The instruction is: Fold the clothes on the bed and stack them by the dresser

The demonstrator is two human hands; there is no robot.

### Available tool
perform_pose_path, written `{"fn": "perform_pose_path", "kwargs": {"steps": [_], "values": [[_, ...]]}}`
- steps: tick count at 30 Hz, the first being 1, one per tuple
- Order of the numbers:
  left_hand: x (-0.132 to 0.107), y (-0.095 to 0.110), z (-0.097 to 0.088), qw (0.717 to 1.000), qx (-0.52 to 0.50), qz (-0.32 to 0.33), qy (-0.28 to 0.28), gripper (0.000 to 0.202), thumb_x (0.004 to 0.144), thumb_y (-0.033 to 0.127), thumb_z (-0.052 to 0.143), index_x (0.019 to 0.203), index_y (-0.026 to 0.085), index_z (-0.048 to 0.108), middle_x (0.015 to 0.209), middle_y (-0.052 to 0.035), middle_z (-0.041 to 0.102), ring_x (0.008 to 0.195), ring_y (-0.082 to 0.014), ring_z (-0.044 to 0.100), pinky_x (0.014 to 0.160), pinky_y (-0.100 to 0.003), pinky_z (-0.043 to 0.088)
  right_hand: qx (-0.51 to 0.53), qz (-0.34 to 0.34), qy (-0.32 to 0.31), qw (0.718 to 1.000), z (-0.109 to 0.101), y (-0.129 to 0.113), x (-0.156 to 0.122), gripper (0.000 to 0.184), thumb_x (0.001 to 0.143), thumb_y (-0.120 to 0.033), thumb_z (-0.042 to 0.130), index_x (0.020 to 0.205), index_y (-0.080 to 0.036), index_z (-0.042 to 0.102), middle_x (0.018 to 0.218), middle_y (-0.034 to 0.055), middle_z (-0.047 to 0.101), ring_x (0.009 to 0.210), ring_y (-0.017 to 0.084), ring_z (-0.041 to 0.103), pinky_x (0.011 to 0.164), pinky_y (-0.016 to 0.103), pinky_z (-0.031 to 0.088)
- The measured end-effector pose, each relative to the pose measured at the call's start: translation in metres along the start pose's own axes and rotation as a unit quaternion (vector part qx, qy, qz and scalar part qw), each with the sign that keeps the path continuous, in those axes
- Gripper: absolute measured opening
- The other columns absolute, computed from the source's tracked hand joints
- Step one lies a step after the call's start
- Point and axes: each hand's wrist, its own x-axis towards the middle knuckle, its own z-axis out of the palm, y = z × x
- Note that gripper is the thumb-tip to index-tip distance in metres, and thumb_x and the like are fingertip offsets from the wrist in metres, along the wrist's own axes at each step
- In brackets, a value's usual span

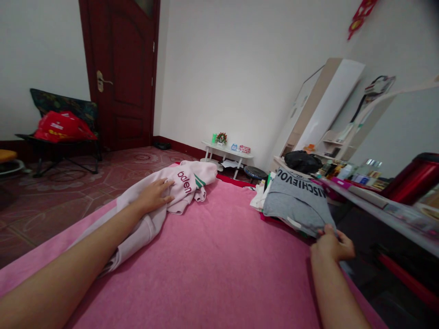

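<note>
My left hand (156,195) lies flat with spread fingers on a pale pink sweatshirt (147,228), which is crumpled along the left side of the pink bed cover (219,265). Dark lettering and a green stripe show on the sweatshirt. On the right, my right hand (331,243) pinches the near corner of a grey shirt (295,205) with black lettering. That shirt lies on top of a pile of folded clothes (258,198) at the bed's right edge.
A cluttered dressing table (387,201) with bottles and a red cylinder (411,178) borders the bed on the right. A black bag (303,161) sits behind the clothes pile. At the back are a low white table (226,149) and a round stool (255,172). A folding chair (65,103) holds a red bag (63,127).
</note>
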Motion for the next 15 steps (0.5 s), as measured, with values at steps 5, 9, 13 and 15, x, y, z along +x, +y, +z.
{"fn": "perform_pose_path", "kwargs": {"steps": [5, 9, 13, 15], "values": [[0.002, 0.007, -0.004, 0.991, -0.108, -0.018, 0.077, 0.057, 0.080, 0.046, 0.051, 0.130, 0.019, 0.052, 0.139, -0.0093, 0.049, 0.131, -0.0275, 0.040, 0.110, -0.040, 0.031, 0.255, 0.114, -0.223, 0.934, -0.005, -0.118, -0.061, 0.034, 0.068, -0.034, 0.069, 0.086, -0.022, 0.043, 0.067, -0.0068, 0.049, 0.044, 0.007, 0.049, 0.042, 0.019, 0.038], [0.006, 0.022, -0.015, 0.945, -0.261, -0.063, 0.184, 0.052, 0.081, 0.048, 0.050, 0.121, 0.016, 0.058, 0.128, -0.0104, 0.058, 0.111, -0.0252, 0.057, 0.098, -0.040, 0.045, 0.084, 0.036, -0.737, 0.670, -0.042, -0.193, -0.167, 0.035, 0.076, -0.043, 0.067, 0.098, -0.020, 0.054, 0.060, -0.0040, 0.059, 0.043, 0.010, 0.054, 0.043, 0.018, 0.038], [0.007, 0.049, -0.026, 0.929, -0.349, -0.051, 0.115, 0.048, 0.081, 0.047, 0.052, 0.112, 0.013, 0.063, 0.115, -0.0105, 0.066, 0.100, -0.0242, 0.062, 0.090, -0.037, 0.049, -0.009, -0.075, -0.803, 0.592, -0.062, -0.213, -0.208, 0.045, 0.070, -0.029, 0.072, 0.114, -0.025, 0.061, 0.098, 0.0029, 0.070, 0.059, 0.011, 0.062, 0.053, 0.021, 0.046], [0.002, 0.068, -0.028, 0.936, -0.353, -0.008, 0.010, 0.045, 0.081, 0.046, 0.052, 0.110, 0.014, 0.065, 0.108, -0.0094, 0.069, 0.096, -0.0234, 0.064, 0.087, -0.035, 0.050, -0.032, -0.115, -0.751, 0.649, -0.050, -0.201, -0.195, 0.037, 0.078, -0.030, 0.063, 0.115, -0.023, 0.061, 0.103, 0.0050, 0.069, 0.057, 0.012, 0.062, 0.056, 0.025, 0.048]]}}
